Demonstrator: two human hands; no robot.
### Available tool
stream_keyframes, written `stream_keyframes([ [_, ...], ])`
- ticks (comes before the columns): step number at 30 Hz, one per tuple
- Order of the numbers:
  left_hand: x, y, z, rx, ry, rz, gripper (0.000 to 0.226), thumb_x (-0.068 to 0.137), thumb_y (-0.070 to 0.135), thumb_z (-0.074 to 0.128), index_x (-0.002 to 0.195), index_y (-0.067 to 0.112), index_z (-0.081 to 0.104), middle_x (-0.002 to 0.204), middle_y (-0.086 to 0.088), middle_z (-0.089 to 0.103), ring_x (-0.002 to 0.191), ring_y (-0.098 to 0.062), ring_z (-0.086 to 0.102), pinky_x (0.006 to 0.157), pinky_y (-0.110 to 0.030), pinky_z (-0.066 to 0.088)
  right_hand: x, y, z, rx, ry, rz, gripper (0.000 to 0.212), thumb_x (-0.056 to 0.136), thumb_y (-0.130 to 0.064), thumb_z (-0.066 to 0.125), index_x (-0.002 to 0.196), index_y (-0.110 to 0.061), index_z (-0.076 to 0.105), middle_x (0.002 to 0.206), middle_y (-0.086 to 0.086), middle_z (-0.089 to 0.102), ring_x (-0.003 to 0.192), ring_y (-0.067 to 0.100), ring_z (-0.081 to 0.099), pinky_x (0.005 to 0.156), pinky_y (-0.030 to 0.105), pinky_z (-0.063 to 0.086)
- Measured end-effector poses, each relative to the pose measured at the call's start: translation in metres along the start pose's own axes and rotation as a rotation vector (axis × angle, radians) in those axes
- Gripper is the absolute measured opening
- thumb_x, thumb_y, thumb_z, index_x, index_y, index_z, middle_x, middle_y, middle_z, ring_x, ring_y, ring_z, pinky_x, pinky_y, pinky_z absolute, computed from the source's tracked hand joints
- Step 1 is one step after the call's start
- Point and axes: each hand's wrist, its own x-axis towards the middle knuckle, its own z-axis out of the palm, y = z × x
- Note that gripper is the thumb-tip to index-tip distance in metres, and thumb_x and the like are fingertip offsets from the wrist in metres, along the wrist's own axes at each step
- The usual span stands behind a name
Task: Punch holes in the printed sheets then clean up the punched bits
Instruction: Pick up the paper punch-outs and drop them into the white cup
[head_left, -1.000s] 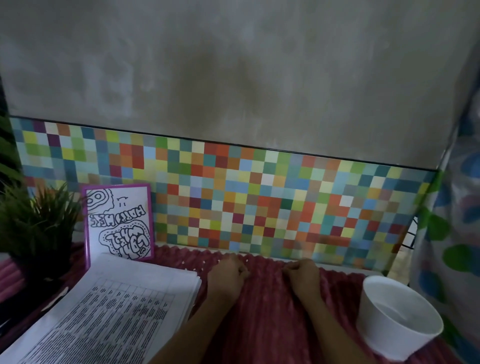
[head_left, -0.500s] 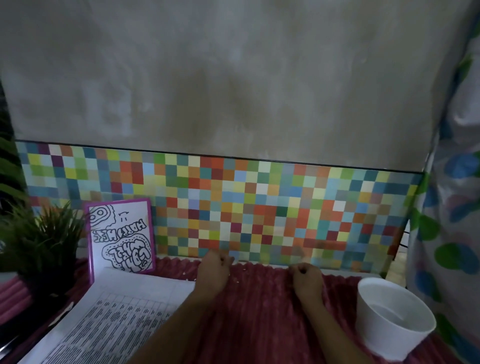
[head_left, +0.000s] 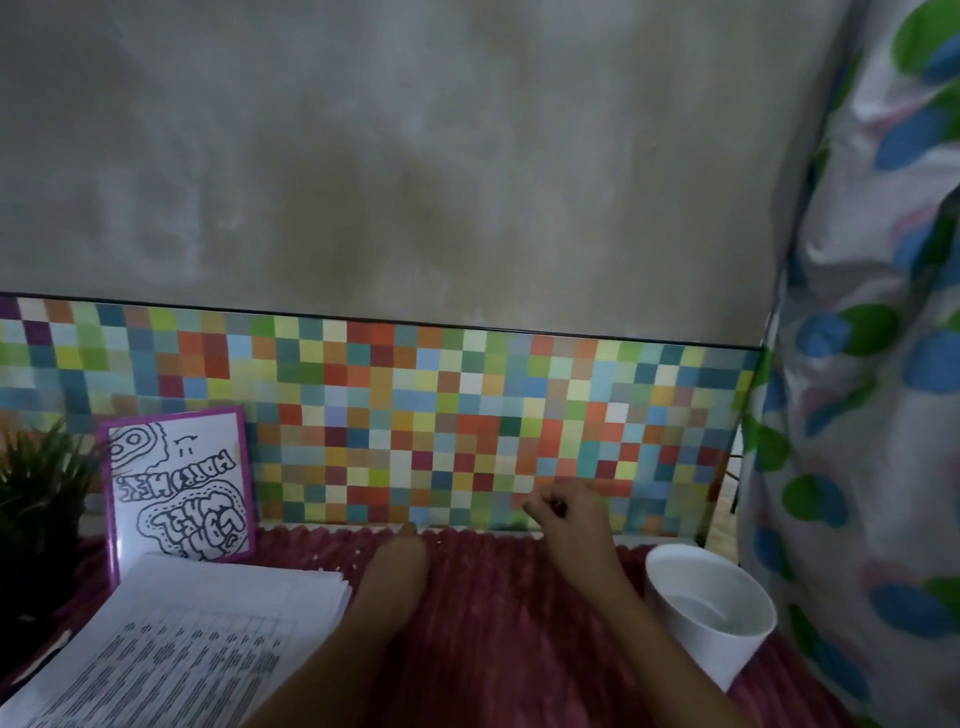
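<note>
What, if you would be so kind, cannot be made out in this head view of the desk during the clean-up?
- Punched bits: only faint pale specks on the ribbed red cloth; too small and dim to count.
- Right hand: fingers pinched, but any bit in the grip is too small to see.
- Left hand: fingertips folded under, contents hidden.
- White paper cup: contents unclear in the dim light.
- Stack of printed sheets: cut off by the bottom edge; holes not visible.

Ribbed dark-red fabric table cover; multicoloured checkered tile strip; mottled grey plaster wall; plain white paper cup; white curtain with blue and green blobs; purple-bordered black-and-white doodle card; green potted plant.
</note>
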Motion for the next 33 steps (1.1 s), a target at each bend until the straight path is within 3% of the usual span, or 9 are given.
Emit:
stream_keyframes([
  [5, 0.014, -0.012, 0.003, 0.085, -0.048, 0.012, 0.032, 0.099, 0.006, 0.037, 0.113, 0.001, 0.065, 0.116, -0.014, 0.065, 0.11, -0.025, 0.059, 0.104, -0.029, 0.04, -0.011, -0.028, -0.051, -0.145, 0.015, -0.16, 0.027, 0.09, -0.013, 0.065, 0.066, -0.021, 0.058, 0.078, -0.008, 0.051, 0.071, 0.0, 0.048, 0.063, 0.009, 0.035],
  [8, 0.015, 0.011, -0.011, 0.078, 0.117, 0.006, 0.024, 0.093, 0.002, 0.046, 0.104, 0.006, 0.067, 0.111, -0.012, 0.061, 0.101, -0.022, 0.057, 0.087, -0.027, 0.045, -0.006, -0.016, -0.094, -0.191, 0.102, -0.095, 0.018, 0.089, -0.012, 0.066, 0.072, -0.005, 0.068, 0.078, 0.005, 0.061, 0.068, 0.013, 0.054, 0.062, 0.025, 0.038],
  [12, 0.002, 0.098, -0.018, -0.011, 0.194, 0.386, 0.02, 0.08, -0.009, 0.054, 0.088, 0.001, 0.069, 0.094, -0.016, 0.061, 0.092, -0.029, 0.057, 0.076, -0.032, 0.044, -0.005, 0.017, -0.142, -0.25, 0.176, 0.076, 0.041, 0.084, -0.004, 0.067, 0.048, -0.007, 0.048, 0.048, 0.004, 0.05, 0.048, 0.013, 0.045, 0.051, 0.031, 0.035],
  [15, -0.011, 0.174, -0.01, -0.188, 0.091, 0.602, 0.017, 0.09, 0.005, 0.055, 0.085, -0.003, 0.069, 0.091, -0.021, 0.063, 0.09, -0.032, 0.056, 0.078, -0.036, 0.045, -0.008, 0.051, -0.154, -0.363, 0.193, 0.174, 0.031, 0.083, -0.006, 0.067, 0.053, -0.002, 0.058, 0.054, 0.01, 0.059, 0.053, 0.022, 0.055, 0.053, 0.034, 0.041],
  [20, -0.024, 0.233, 0.018, -0.251, -0.139, 0.559, 0.018, 0.091, 0.012, 0.056, 0.087, 0.002, 0.071, 0.104, -0.016, 0.059, 0.103, -0.032, 0.05, 0.089, -0.042, 0.043, -0.018, 0.077, -0.157, -0.485, 0.069, 0.184, 0.036, 0.079, -0.01, 0.074, 0.047, -0.023, 0.061, 0.06, 0.002, 0.057, 0.078, 0.028, 0.062, 0.08, 0.043, 0.046],
  [22, -0.024, 0.237, 0.026, -0.14, -0.176, 0.527, 0.021, 0.093, 0.011, 0.052, 0.098, 0.01, 0.072, 0.117, -0.012, 0.052, 0.115, -0.031, 0.041, 0.094, -0.043, 0.037, -0.021, 0.079, -0.158, -0.48, 0.023, 0.248, 0.042, 0.082, -0.014, 0.072, 0.047, -0.028, 0.054, 0.063, 0.001, 0.055, 0.081, 0.028, 0.06, 0.081, 0.042, 0.044],
  [25, -0.027, 0.237, 0.028, -0.117, -0.203, 0.51, 0.027, 0.094, 0.011, 0.05, 0.11, 0.014, 0.071, 0.124, -0.013, 0.05, 0.118, -0.034, 0.037, 0.1, -0.047, 0.036, -0.022, 0.087, -0.159, -0.447, -0.057, 0.329, 0.02, 0.086, -0.017, 0.068, 0.068, -0.015, 0.075, 0.076, 0.009, 0.064, 0.083, 0.027, 0.06, 0.076, 0.034, 0.039],
  [28, -0.023, 0.232, 0.037, -0.231, -0.185, 0.493, 0.025, 0.085, 0.006, 0.057, 0.093, 0.017, 0.078, 0.107, -0.007, 0.062, 0.109, -0.032, 0.048, 0.096, -0.048, 0.04, -0.024, 0.088, -0.159, -0.441, -0.108, 0.328, 0.013, 0.084, -0.011, 0.068, 0.092, -0.01, 0.079, 0.092, 0.011, 0.073, 0.088, 0.027, 0.065, 0.078, 0.034, 0.046],
  [33, -0.029, 0.234, 0.033, -0.411, -0.042, 0.368, 0.009, 0.073, 0.023, 0.075, 0.07, 0.015, 0.076, 0.087, -0.004, 0.062, 0.092, -0.025, 0.054, 0.081, -0.044, 0.051, -0.031, 0.07, -0.16, -0.297, 0.021, 0.362, 0.005, 0.069, -0.005, 0.083, 0.071, -0.006, 0.078, 0.07, 0.008, 0.073, 0.07, 0.021, 0.067, 0.065, 0.033, 0.053],
])
